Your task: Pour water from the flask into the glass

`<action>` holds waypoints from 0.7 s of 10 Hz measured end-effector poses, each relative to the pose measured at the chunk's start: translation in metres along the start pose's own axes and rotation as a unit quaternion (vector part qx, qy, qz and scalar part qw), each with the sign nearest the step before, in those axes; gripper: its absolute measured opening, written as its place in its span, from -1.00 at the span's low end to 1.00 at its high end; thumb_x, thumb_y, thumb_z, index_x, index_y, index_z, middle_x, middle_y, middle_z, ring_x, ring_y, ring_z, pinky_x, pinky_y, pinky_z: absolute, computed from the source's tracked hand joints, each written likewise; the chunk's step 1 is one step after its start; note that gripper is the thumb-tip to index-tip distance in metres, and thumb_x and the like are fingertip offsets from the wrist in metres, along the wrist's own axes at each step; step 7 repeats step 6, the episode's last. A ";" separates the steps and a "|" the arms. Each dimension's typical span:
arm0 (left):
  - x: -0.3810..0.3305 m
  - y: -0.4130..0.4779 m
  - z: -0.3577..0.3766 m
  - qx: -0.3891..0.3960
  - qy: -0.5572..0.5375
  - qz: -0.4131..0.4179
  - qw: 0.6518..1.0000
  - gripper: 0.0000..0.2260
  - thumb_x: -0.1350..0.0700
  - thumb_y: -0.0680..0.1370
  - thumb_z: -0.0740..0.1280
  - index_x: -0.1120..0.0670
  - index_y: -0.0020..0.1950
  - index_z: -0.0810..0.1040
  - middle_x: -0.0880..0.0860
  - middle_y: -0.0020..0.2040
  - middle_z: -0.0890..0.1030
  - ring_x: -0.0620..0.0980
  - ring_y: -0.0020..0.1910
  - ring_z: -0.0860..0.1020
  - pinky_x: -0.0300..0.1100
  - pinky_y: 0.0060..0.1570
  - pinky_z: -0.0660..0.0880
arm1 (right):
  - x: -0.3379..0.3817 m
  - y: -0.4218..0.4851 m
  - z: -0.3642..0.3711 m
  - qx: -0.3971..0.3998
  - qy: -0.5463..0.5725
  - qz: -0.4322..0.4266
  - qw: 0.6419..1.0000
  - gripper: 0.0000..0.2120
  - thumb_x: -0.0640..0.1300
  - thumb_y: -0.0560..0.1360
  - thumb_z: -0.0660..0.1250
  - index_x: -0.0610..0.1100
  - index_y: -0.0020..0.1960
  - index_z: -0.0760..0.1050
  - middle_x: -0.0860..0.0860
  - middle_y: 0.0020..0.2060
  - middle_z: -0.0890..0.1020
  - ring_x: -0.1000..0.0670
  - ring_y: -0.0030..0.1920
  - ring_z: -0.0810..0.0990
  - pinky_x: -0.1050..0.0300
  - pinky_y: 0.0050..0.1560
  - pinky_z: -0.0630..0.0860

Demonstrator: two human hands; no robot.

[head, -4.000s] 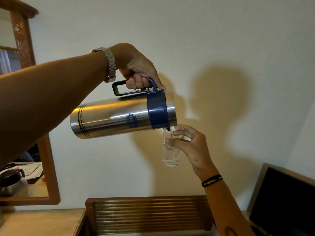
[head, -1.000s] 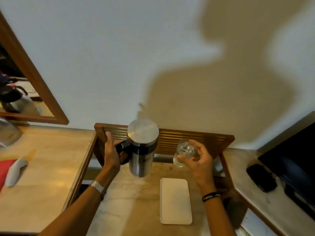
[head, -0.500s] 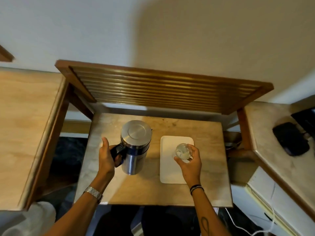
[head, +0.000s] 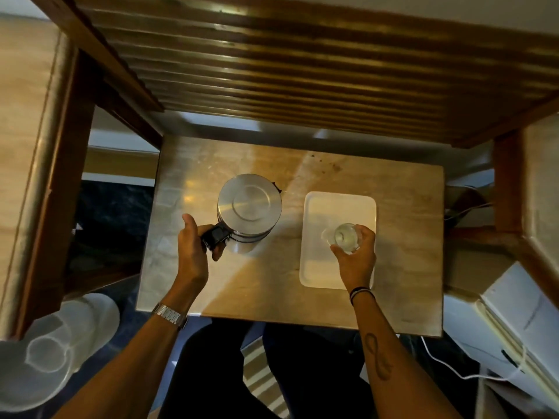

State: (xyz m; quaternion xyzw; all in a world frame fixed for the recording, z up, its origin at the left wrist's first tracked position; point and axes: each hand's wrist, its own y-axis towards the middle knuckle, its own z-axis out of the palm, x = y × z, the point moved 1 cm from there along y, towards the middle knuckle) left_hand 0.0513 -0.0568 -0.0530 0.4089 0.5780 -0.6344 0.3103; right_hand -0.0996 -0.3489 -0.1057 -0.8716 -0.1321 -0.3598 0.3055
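The steel flask (head: 249, 207) stands upright on the low stone-topped table (head: 402, 237), seen from straight above. My left hand (head: 193, 249) is closed around its dark handle at the flask's near-left side. The clear glass (head: 344, 237), with water in it, stands on the white rectangular tray (head: 338, 207) at the table's right. My right hand (head: 355, 258) grips the glass from the near side, fingers wrapped around its wall.
A slatted wooden shelf (head: 302, 65) overhangs the table's far edge. A higher counter (head: 27, 131) runs along the left and another counter (head: 541, 182) along the right. A translucent bin (head: 51, 349) stands at the lower left, a white box (head: 520, 322) with a cable at the lower right.
Four seconds ago the flask was tilted over the raised glass. Since then both came down to the table, the flask upright and the glass on the tray; the view now looks straight down.
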 end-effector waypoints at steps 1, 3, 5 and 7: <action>0.004 -0.004 0.000 0.005 -0.016 -0.007 1.000 -0.16 -0.58 0.54 0.04 0.07 -0.35 0.75 0.29 -0.53 0.53 0.03 -0.54 0.46 0.10 -0.13 0.44 | -0.006 0.002 0.003 -0.005 -0.006 0.002 1.000 -0.22 -0.35 0.34 0.69 -0.20 0.47 0.43 -0.16 0.38 0.61 -0.23 0.38 0.59 0.03 0.32 0.54; 0.011 -0.006 -0.007 0.012 -0.003 -0.040 0.999 -0.14 -0.40 0.68 -0.13 0.07 -0.42 0.69 0.21 -0.53 0.54 0.06 -0.52 0.47 0.03 -0.16 0.42 | -0.008 0.000 0.004 -0.002 -0.003 -0.003 1.000 -0.21 -0.34 0.35 0.69 -0.19 0.49 0.41 -0.09 0.37 0.59 -0.14 0.34 0.56 -0.13 0.40 0.57; 0.006 -0.004 -0.005 -0.027 -0.016 -0.034 0.999 -0.30 -0.25 0.75 0.03 0.02 -0.43 0.64 0.05 -0.49 0.58 0.06 -0.44 0.51 0.01 -0.18 0.38 | 0.004 -0.010 -0.008 0.051 -0.039 0.017 0.998 0.02 -0.20 0.37 0.72 -0.17 0.67 0.24 -0.16 0.57 0.48 -0.22 0.54 0.47 -0.22 0.55 0.44; -0.001 -0.007 -0.011 -0.081 -0.051 -0.045 0.994 -0.41 -0.16 0.75 0.14 -0.01 -0.41 0.64 0.01 -0.42 0.60 0.06 -0.30 0.54 0.03 -0.07 0.44 | 0.013 -0.027 -0.018 0.029 -0.033 0.016 0.999 0.03 -0.11 0.40 0.70 -0.16 0.70 0.20 -0.15 0.62 0.43 -0.22 0.60 0.41 -0.16 0.58 0.40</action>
